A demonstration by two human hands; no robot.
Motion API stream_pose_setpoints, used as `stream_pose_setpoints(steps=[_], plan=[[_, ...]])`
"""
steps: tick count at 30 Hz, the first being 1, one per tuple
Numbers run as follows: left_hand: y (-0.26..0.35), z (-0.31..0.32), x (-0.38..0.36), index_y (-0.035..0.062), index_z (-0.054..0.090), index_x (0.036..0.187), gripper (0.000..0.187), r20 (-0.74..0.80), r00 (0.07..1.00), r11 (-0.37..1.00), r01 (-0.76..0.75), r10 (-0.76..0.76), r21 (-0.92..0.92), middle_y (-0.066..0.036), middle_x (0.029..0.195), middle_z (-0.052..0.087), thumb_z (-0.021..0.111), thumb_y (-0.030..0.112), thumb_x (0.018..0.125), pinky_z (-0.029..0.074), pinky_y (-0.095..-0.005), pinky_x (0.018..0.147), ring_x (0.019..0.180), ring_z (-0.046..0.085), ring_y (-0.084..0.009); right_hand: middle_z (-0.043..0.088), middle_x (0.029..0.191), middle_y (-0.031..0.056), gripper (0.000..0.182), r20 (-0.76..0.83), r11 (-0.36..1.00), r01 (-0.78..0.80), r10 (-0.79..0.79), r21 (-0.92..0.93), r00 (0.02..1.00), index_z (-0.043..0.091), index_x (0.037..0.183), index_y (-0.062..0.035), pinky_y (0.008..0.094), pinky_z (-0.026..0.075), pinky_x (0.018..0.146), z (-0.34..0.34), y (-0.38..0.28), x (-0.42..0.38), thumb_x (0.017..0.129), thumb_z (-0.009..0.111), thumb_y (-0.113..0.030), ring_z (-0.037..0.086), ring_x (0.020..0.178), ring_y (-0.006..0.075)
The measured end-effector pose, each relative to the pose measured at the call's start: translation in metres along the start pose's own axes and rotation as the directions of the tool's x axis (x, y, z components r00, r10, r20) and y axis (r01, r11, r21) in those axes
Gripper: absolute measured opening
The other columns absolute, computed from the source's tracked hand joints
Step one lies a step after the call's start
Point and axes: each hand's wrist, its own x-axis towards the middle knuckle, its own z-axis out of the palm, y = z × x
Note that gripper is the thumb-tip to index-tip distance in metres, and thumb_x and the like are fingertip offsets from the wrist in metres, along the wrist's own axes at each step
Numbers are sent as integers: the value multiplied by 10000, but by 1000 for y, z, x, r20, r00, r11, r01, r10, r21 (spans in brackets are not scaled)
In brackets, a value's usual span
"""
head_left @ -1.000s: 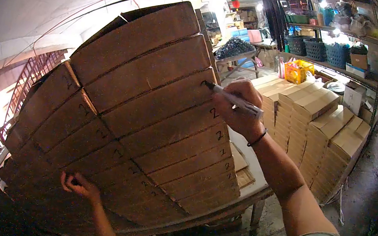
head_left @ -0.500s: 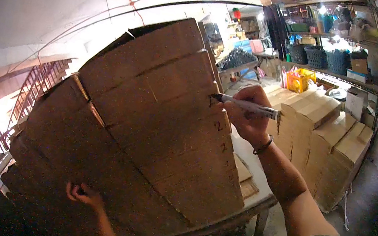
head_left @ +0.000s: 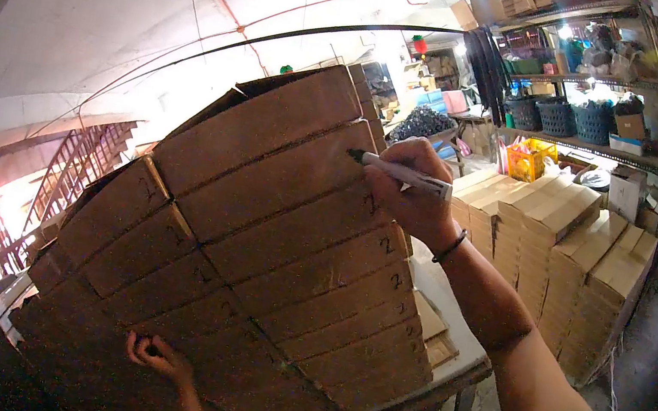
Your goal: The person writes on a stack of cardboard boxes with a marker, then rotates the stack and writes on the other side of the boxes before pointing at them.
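A marker (head_left: 408, 173) with a pale barrel and dark tip is held in my right hand (head_left: 418, 194). Its tip points left, close to the upper right part of a large stack of brown cardboard boxes (head_left: 284, 215). Handwritten digits such as 1, 2 and 3 run down the box ends, in one column near the right edge and another left of the middle seam. My left hand (head_left: 160, 357) is low in front of the stack at the left, its fingers curled with a gap between them and nothing visible in them.
More closed cartons (head_left: 550, 208) are stacked at the right. Behind them stands a metal shelf (head_left: 585, 79) with baskets, and a yellow crate (head_left: 530, 163). The big stack rests on a table (head_left: 458, 371). A stair railing (head_left: 71, 162) shows at the left.
The view has shifted, and more digits show on the boxes. My right hand and the marker have moved slightly left and up relative to the stack; the left hand keeps its curled shape.
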Motion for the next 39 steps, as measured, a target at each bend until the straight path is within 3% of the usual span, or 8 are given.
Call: stream_pose_setpoints(steps=[21, 23, 24, 25, 27, 29, 35, 39], plan=[[-3, -4, -4, 24, 357, 888, 181, 44, 997, 998, 64, -65, 16, -165, 1185, 298, 441, 184, 877, 307, -400, 859, 1097, 312, -267, 491, 604, 21, 172, -18, 1000, -17, 18, 18, 1000, 468, 697, -65, 228, 369, 461, -6, 2, 6, 689, 640, -64, 444, 518, 72], [-4, 1, -2, 27, 366, 903, 179, 4, 999, 999, -46, 46, -24, -163, 1180, 299, 446, 185, 873, 325, -407, 849, 1092, 320, -269, 508, 636, 22, 171, 22, 986, -27, 24, 165, 999, 466, 718, -59, 218, 383, 475, -10, 5, 11, 708, 636, -65, 464, 545, 64], [-17, 4, -11, 27, 366, 903, 179, -12, 999, 999, -46, 46, -27, -163, 1180, 299, 446, 185, 873, 325, -407, 849, 1092, 320, -269, 526, 676, 26, 172, 30, 857, -252, 268, 450, 963, 465, 746, -49, 208, 396, 501, -5, 1, 11, 725, 634, -70, 479, 574, 61], [-38, 6, -27, 26, 369, 909, 184, 35, 991, 990, 134, -133, -49, -162, 1177, 299, 449, 186, 870, 328, -411, 857, 1102, 317, -276, 526, 676, 26, 172, 28, 860, -238, 253, 452, 967, 465, 746, -49, 208, 396, 501, -4, 2, 17, 725, 634, -70, 479, 574, 61], [-40, 11, -28, 24, 372, 916, 189, 77, 950, 949, 308, -303, -72, -162, 1175, 300, 453, 187, 868, 331, -415, 866, 1113, 315, -283, 537, 698, 31, 183, -25, 977, -89, 96, 196, 995, 470, 770, -37, 212, 410, 529, -2, 8, 30, 729, 644, -79, 485, 598, 62], [-12, 8, -8, 20, 373, 916, 183, -26, 1000, 998, -12, 10, -54, -162, 1169, 301, 453, 176, 863, 310, -435, 892, 1135, 301, -296, 534, 716, 26, 175, -22, 982, -33, 38, 187, 999, 493, 776, -34, 223, 413, 542, 2, 10, 40, 723, 652, -85, 487, 618, 68], [-1, -1, -8, 28, 355, 900, 145, 58, 995, 996, 75, -77, 40, -158, 1184, 292, 442, 133, 852, 252, -460, 937, 1152, 284, -302, 527, 749, 35, 89, 11, 986, 46, -45, -160, 999, 649, 751, -61, 252, 420, 552, 11, 7, 58, 695, 675, -126, 509, 633, 142], [2, 1, -8, 31, 347, 898, 132, 41, 996, 996, 77, -78, 42, -159, 1191, 290, 437, 113, 848, 249, -455, 942, 1156, 281, -305, 531, 732, 41, 102, -7, 989, 123, -124, -82, 992, 647, 761, -60, 256, 423, 528, 13, 12, 58, 700, 671, -139, 515, 618, 147]])
